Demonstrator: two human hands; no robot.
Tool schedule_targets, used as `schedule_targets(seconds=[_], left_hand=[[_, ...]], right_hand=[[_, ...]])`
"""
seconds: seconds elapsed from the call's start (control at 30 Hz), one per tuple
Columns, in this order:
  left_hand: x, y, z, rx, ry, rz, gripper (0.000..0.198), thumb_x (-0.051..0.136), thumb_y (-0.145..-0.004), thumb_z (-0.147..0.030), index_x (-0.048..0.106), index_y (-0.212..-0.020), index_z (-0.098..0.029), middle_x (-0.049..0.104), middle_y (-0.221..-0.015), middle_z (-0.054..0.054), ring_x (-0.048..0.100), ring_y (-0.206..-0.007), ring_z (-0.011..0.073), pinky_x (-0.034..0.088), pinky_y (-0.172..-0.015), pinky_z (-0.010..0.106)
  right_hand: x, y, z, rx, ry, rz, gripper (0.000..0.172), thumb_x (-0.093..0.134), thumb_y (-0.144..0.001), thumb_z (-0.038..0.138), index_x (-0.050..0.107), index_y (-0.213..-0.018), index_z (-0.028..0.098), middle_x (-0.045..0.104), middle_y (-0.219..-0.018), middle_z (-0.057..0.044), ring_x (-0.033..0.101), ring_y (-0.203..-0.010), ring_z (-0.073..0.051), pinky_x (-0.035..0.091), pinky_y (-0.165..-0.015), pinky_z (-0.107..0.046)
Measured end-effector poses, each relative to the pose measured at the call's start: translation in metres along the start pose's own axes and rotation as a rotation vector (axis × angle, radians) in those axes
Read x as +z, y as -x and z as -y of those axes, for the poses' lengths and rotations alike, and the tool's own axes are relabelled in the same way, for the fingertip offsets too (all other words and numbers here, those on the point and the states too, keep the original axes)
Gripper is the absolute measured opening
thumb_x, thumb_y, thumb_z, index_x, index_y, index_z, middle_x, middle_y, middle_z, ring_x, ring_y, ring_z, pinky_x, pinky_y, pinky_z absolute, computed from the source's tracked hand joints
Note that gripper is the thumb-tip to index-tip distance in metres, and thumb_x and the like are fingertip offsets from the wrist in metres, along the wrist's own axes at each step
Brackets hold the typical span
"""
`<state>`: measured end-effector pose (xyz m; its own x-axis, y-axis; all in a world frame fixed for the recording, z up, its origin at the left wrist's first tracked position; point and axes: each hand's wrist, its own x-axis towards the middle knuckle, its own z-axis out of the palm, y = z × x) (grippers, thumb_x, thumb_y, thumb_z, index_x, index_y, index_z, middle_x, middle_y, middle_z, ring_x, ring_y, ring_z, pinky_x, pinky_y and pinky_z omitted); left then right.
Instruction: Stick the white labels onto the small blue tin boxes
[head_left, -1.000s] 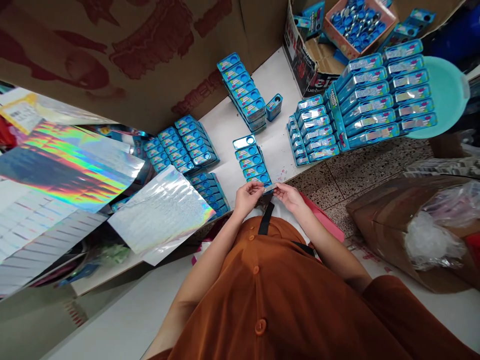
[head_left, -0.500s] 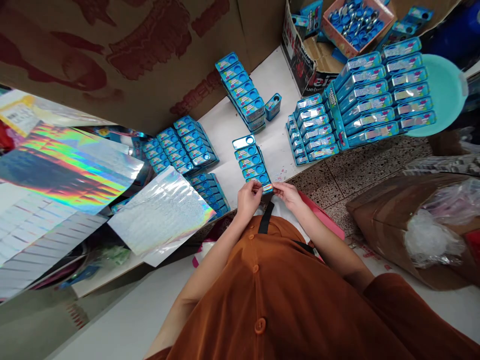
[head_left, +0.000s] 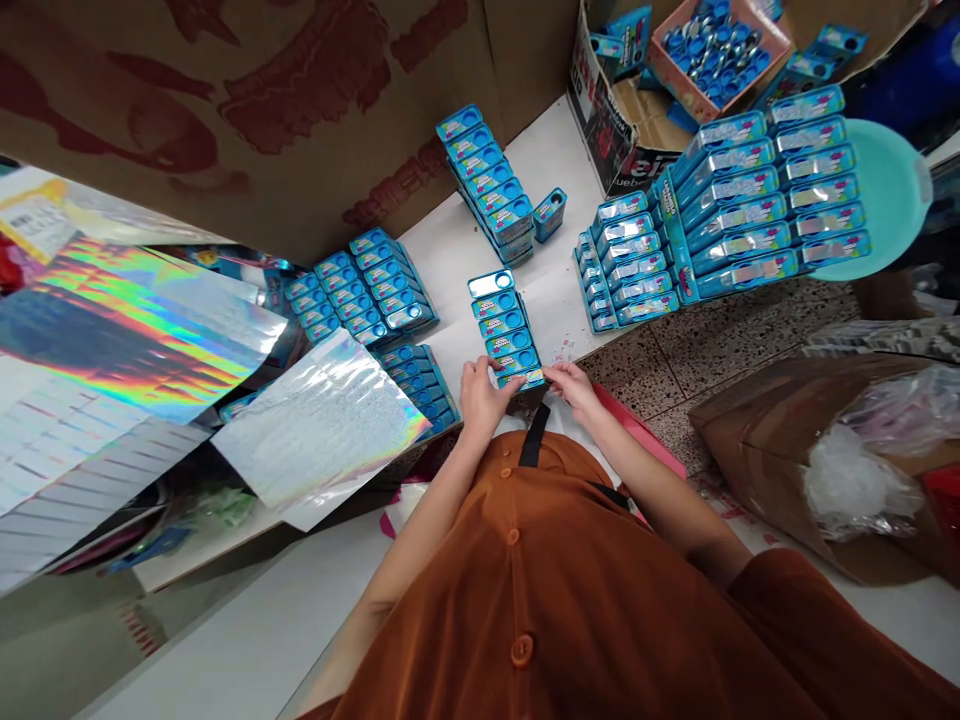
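Observation:
A column of small blue boxes with printed labels [head_left: 504,326] lies on the white table in front of me. At its near end, a shiny sticker [head_left: 533,377] sits on the front box. My left hand [head_left: 482,396] is at the left side of that box, thumb and fingers apart, with the thumb tip against the sticker's left part. From the other side, my right hand [head_left: 576,388] pinches at the sticker's right end. The box at the column's far end has a plain silvery top [head_left: 491,284].
More stacks of blue boxes stand left [head_left: 375,280], behind [head_left: 491,180] and right [head_left: 727,200]. Holographic sticker sheets [head_left: 322,430] overhang the left edge. A pink tray of blue caps [head_left: 660,50] rests in a carton [head_left: 600,120] beyond a turquoise basin [head_left: 892,200].
My left hand has shifted slightly left, and its fingers have spread from a closed pinch. My right hand stays at the sticker's right end.

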<state>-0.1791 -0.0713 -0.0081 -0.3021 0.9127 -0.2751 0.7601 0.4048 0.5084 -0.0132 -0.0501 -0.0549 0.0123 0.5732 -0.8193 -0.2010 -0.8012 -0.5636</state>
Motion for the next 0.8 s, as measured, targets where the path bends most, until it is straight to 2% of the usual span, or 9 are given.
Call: schedule_targets(seconds=[0.1, 0.23, 0.33, 0.4, 0.47, 0.53, 0.6, 0.7, 0.8], left_hand=[[0.007, 0.003, 0.008, 0.013, 0.097, -0.034, 0.034, 0.073, -0.070, -0.037, 0.053, -0.092, -0.022, 0.047, -0.082, 0.001, 0.050, -0.081, 0.0194, 0.040, -0.075, 0.030], [0.014, 0.011, 0.015, -0.030, 0.305, -0.095, 0.038, 0.072, -0.070, -0.029, 0.049, -0.100, -0.021, 0.047, -0.082, 0.000, 0.049, -0.076, 0.0163, 0.041, -0.072, 0.027], [0.001, 0.008, 0.032, 0.072, 0.285, -0.130, 0.032, 0.065, -0.076, -0.025, 0.049, -0.103, -0.020, 0.052, -0.090, 0.004, 0.051, -0.084, 0.0181, 0.041, -0.079, 0.030], [-0.024, -0.004, 0.053, 0.149, 0.202, -0.177, 0.024, 0.060, -0.080, -0.027, 0.051, -0.101, -0.020, 0.055, -0.096, 0.007, 0.052, -0.093, 0.0205, 0.040, -0.086, 0.033], [-0.059, -0.027, 0.083, 0.157, 0.129, -0.273, 0.021, 0.056, -0.083, -0.030, 0.053, -0.101, -0.019, 0.057, -0.100, 0.010, 0.051, -0.099, 0.0224, 0.039, -0.091, 0.035], [-0.097, -0.059, 0.116, 0.136, 0.081, -0.365, 0.024, 0.054, -0.084, -0.029, 0.054, -0.105, -0.017, 0.057, -0.106, 0.012, 0.051, -0.104, 0.0240, 0.037, -0.095, 0.037], [-0.132, -0.096, 0.147, 0.144, 0.051, -0.396, 0.028, 0.057, -0.080, -0.028, 0.056, -0.106, -0.016, 0.058, -0.111, 0.014, 0.049, -0.112, 0.0265, 0.032, -0.101, 0.040], [-0.166, -0.140, 0.180, 0.065, 0.141, -0.269, 0.028, 0.067, -0.070, -0.026, 0.062, -0.095, -0.016, 0.065, -0.098, 0.012, 0.054, -0.106, 0.0276, 0.034, -0.099, 0.040], [-0.183, -0.158, 0.195, -0.094, 0.312, 0.070, 0.024, 0.075, -0.057, -0.027, 0.065, -0.076, -0.017, 0.065, -0.069, 0.004, 0.060, -0.076, 0.0216, 0.046, -0.076, 0.031]], right_hand=[[-0.001, -0.002, -0.004, 0.054, 0.015, 0.006, 0.034, 0.080, -0.049, 0.038, 0.061, -0.070, 0.020, 0.062, -0.059, 0.005, 0.051, -0.049, -0.007, 0.036, -0.046, -0.019], [-0.006, -0.002, -0.004, 0.049, 0.017, -0.005, 0.031, 0.077, -0.053, 0.037, 0.060, -0.073, 0.020, 0.061, -0.059, 0.005, 0.050, -0.046, -0.007, 0.036, -0.044, -0.019], [-0.015, -0.006, -0.001, -0.039, -0.022, -0.096, 0.032, 0.074, -0.055, 0.040, 0.057, -0.074, 0.021, 0.060, -0.060, 0.006, 0.050, -0.047, -0.008, 0.037, -0.046, -0.021], [-0.022, -0.006, 0.002, -0.150, -0.023, -0.184, 0.035, 0.074, -0.055, 0.042, 0.058, -0.075, 0.020, 0.061, -0.063, 0.004, 0.051, -0.049, -0.008, 0.039, -0.050, -0.022], [-0.027, -0.004, 0.005, -0.288, 0.020, -0.260, 0.036, 0.072, -0.057, 0.044, 0.059, -0.078, 0.018, 0.061, -0.067, 0.003, 0.051, -0.053, -0.009, 0.040, -0.055, -0.023], [-0.029, 0.004, 0.009, -0.440, 0.086, -0.328, 0.035, 0.070, -0.062, 0.044, 0.059, -0.082, 0.018, 0.060, -0.071, 0.002, 0.052, -0.058, -0.010, 0.041, -0.060, -0.025], [-0.025, 0.016, 0.014, -0.580, 0.136, -0.384, 0.032, 0.069, -0.066, 0.043, 0.060, -0.083, 0.017, 0.058, -0.073, 0.002, 0.052, -0.064, -0.011, 0.042, -0.064, -0.026], [-0.008, 0.041, 0.020, -0.718, 0.199, -0.412, 0.029, 0.067, -0.071, 0.042, 0.060, -0.085, 0.017, 0.058, -0.078, 0.000, 0.053, -0.070, -0.013, 0.042, -0.069, -0.028], [0.019, 0.068, 0.018, -0.775, 0.287, -0.399, 0.028, 0.063, -0.076, 0.043, 0.061, -0.088, 0.018, 0.060, -0.082, -0.003, 0.054, -0.074, -0.014, 0.043, -0.073, -0.029]])
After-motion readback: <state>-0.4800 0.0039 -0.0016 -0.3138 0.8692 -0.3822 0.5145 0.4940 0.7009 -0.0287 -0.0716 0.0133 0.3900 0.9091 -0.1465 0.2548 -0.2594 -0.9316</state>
